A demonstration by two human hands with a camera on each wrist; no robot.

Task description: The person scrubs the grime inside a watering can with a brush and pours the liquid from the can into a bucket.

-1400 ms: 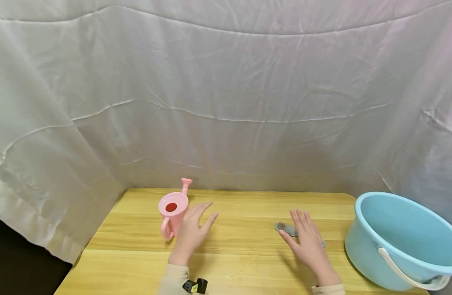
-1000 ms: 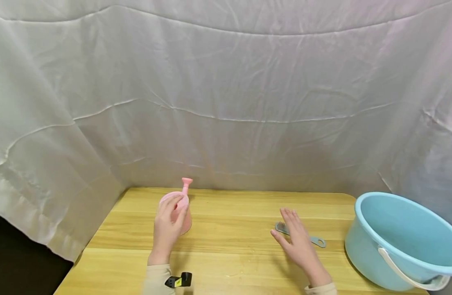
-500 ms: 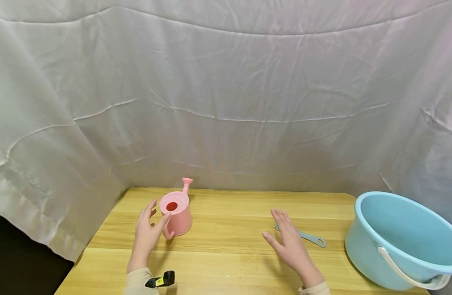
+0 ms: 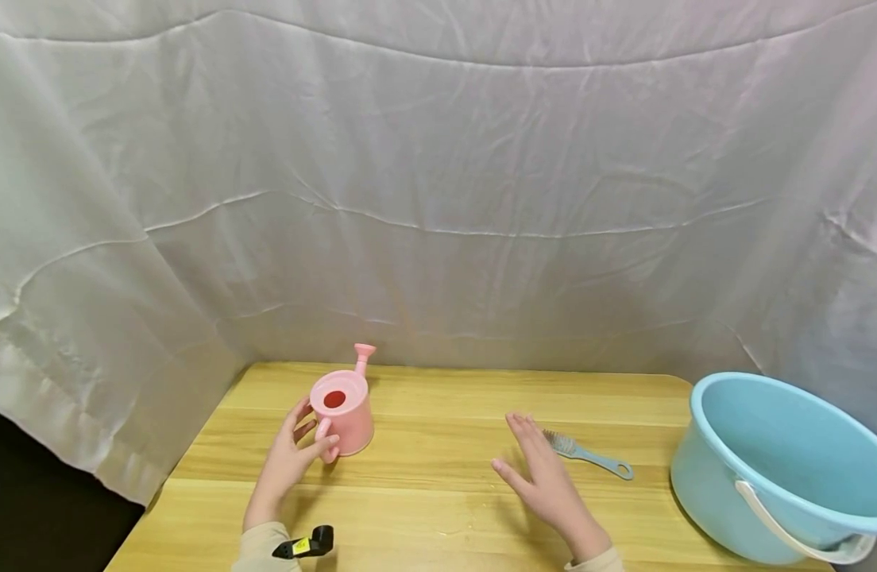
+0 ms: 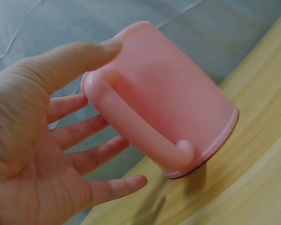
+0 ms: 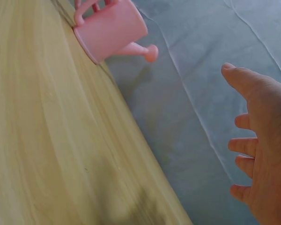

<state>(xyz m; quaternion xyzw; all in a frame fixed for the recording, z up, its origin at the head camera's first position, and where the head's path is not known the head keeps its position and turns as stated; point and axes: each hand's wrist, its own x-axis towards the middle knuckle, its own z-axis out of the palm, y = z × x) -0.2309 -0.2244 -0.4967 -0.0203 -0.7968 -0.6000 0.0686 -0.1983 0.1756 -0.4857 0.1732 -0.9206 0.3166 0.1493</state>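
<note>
A pink watering can (image 4: 353,425) with a red-looking hole in its top stands upright on the wooden table, spout pointing toward the back. My left hand (image 4: 288,457) is at its handle (image 5: 136,126). In the left wrist view the thumb lies on the near side of the handle and the fingers reach past the other side, spread and not curled round it. My right hand (image 4: 546,485) hovers over the table with fingers extended and holds nothing. Just to its right lies a blue-handled brush (image 4: 589,455) with grey bristles.
A large light blue bucket (image 4: 724,469) with a white handle (image 4: 782,536) stands at the table's right side. Grey curtains (image 4: 446,278) hang behind the wooden table (image 4: 438,492) and on both sides. A black device (image 4: 306,544) is strapped to the left wrist.
My left hand has swung left across the watering can and come to its handle. My right hand has drifted left, off the brush, leaving more of it visible.
</note>
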